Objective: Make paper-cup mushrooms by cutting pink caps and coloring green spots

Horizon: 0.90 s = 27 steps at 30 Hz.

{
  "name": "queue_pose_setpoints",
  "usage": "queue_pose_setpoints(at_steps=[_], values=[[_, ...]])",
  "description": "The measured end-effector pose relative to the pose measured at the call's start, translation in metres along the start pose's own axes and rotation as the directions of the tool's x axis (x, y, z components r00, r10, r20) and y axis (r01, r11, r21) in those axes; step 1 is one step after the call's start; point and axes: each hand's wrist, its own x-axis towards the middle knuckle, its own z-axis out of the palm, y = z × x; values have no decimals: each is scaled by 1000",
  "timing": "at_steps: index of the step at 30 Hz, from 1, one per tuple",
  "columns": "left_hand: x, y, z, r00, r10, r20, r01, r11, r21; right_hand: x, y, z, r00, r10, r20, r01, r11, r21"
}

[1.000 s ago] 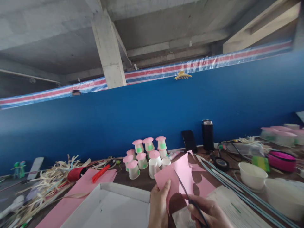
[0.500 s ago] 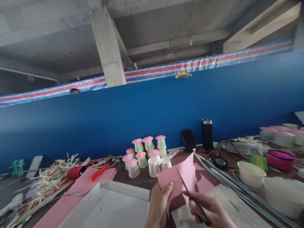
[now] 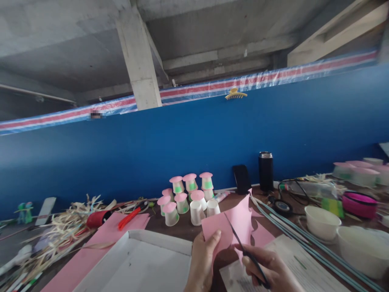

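Head view: left hand [image 3: 203, 263] pinches pink paper sheet [image 3: 235, 225] at its lower left edge, thumb laid over the front. Right hand [image 3: 269, 271] has fingers closed through the handles of black scissors [image 3: 243, 251]; blades lie against the sheet, tip pointing up into it. Behind the sheet stands a cluster of pink-capped paper cups [image 3: 190, 194]. Left of the sheet lies a white box lid [image 3: 142, 263]. Right of it, white bowls [image 3: 322, 223].
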Motion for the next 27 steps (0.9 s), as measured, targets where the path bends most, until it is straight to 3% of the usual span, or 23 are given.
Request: queue_pose_setpoints(at_steps=[9,27], values=[[-4,1,5,999,33,-23,-34,999,-30,3,4,0,999,34,-20,-33,999,20],[3,-2,-3,996,77,-41,-74,995,68,2,3,1,997,23,-76,-22,1000,17]])
